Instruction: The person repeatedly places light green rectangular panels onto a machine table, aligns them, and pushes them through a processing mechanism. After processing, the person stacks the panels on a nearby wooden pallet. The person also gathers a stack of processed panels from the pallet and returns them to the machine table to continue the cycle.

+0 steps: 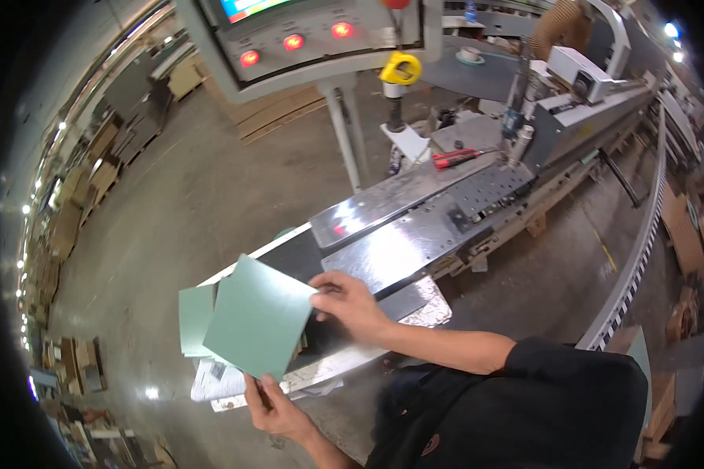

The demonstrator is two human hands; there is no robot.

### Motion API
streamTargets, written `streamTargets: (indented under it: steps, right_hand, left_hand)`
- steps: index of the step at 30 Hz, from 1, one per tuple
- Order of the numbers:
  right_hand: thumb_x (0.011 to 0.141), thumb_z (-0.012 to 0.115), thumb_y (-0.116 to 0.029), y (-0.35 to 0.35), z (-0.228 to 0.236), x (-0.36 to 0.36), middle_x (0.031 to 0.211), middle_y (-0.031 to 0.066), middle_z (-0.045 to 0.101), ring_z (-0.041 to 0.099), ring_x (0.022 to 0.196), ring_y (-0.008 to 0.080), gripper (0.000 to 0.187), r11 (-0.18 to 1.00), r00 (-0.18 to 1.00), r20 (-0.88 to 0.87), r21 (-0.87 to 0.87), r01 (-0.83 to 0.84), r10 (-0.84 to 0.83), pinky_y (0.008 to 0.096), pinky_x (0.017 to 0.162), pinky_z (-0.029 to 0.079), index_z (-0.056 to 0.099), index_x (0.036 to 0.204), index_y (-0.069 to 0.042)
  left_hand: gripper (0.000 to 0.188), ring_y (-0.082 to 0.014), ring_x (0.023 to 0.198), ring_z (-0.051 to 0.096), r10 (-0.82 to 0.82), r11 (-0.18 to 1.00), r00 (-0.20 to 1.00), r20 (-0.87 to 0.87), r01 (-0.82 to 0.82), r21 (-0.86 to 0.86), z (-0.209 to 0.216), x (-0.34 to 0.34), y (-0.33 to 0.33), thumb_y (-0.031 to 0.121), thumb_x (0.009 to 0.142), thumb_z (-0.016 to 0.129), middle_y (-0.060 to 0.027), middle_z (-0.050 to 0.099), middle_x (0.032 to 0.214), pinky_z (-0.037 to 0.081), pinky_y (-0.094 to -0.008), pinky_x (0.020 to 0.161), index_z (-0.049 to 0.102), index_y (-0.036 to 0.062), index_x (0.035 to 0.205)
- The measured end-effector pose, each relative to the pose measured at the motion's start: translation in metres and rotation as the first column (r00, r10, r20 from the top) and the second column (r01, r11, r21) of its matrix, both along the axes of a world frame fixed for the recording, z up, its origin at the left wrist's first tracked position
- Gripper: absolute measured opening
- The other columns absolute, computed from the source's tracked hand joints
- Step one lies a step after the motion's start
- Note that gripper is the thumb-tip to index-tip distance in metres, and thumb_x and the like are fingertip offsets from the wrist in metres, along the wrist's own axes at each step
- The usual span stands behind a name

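Observation:
A square, pale green panel (pixel 260 319) is held up in front of me, tilted, over the end of the machine's bench. My left hand (pixel 278 410) pinches its lower corner between thumb and fingers. At the panel's right corner, my right hand (pixel 348 307) grips the edge with curled fingers. Partly hidden behind it lies another green panel (pixel 195 319), stacked on the bench end. White papers (pixel 217 381) stick out below that stack.
A long metal machine bed (pixel 391 244) runs away to the right, with a red-handled tool (pixel 455 159) on it. A control panel (pixel 305 45) with lit red buttons stands on a post ahead. A yellow tape measure (pixel 401 69) hangs beside it. Stacked boards (pixel 137 102) line the far left.

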State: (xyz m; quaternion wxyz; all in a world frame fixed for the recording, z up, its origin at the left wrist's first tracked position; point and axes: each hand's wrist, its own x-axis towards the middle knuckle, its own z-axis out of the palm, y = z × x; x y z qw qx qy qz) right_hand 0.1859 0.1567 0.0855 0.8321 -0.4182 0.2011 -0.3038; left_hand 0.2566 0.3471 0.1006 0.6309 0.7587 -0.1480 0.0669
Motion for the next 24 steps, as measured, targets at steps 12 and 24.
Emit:
streamTargets:
  steps: [12, 24]
  right_hand:
    - [0.089, 0.066, 0.003, -0.045, -0.082, -0.164, 0.094, 0.0077, 0.062, 0.066, 0.084, 0.0167, 0.022, 0.799, 0.826, -0.167, 0.21, 0.563, -0.538, 0.028, 0.077, 0.059, 0.058, 0.11, 0.002]
    - [0.09, 0.07, -0.01, -0.051, -0.108, -0.134, 0.09, 0.0035, 0.066, 0.066, 0.079, 0.0125, 0.019, 0.759, 0.751, -0.143, -0.008, 0.651, -0.645, 0.0272, 0.069, 0.055, 0.06, 0.105, -0.005]
  left_hand:
    - [0.029, -0.0201, 0.071, 0.058, -0.574, 0.783, 0.819, 0.001, 0.549, 0.293, -0.085, -0.044, -0.121, 0.005, 0.085, 0.069, -0.0122, 0.062, 0.081, 0.047, -0.031, 0.064, 0.068, -0.0073, 0.112]
    - [0.049, -0.044, 0.12, 0.049, -0.736, 0.657, 0.52, 0.433, 0.393, 0.644, -0.102, -0.016, -0.131, 0.018, 0.072, 0.081, -0.0265, 0.06, 0.123, 0.04, -0.0534, 0.101, 0.069, -0.0008, 0.115]
